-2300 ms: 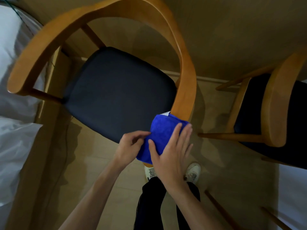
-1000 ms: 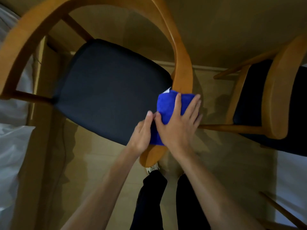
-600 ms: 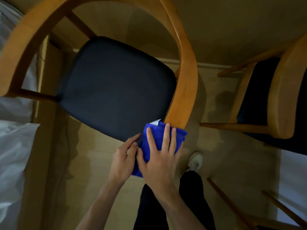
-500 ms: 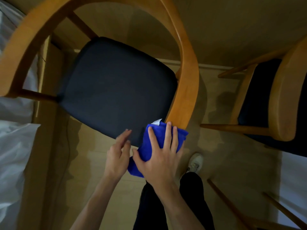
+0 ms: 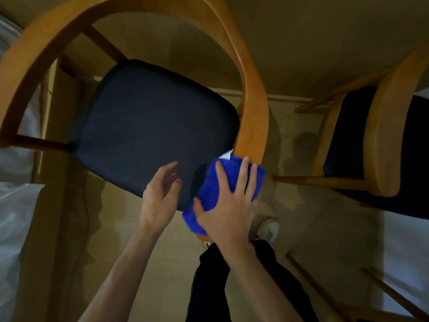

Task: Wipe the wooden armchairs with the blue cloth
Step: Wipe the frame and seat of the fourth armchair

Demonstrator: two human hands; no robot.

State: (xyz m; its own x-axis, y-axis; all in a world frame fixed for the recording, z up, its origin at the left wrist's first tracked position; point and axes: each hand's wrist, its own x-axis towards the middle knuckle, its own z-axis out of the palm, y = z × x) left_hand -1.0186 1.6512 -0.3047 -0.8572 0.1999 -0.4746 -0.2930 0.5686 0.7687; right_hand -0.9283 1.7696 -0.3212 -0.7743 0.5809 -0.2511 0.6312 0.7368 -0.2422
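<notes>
Pressing flat with fingers spread, right hand (image 5: 228,205) on the blue cloth (image 5: 216,194) wrapped over the armrest end of the near armchair (image 5: 253,117). At nine o'clock of it, left hand (image 5: 160,196), fingers loosely spread, empty, above the dark seat (image 5: 151,122). Second armchair (image 5: 385,135) at three o'clock.

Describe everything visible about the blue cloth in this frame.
The bright blue soft-looking cloth is folded or bunched into a thick pad, with a small white tag or corner peeking out at its top edge. It is draped over the near end of the curved light-brown wooden armrest of the closer armchair, beside the dark padded seat. The right hand presses on it with fingers spread flat. The left hand hovers beside it, open, not touching it.
</notes>
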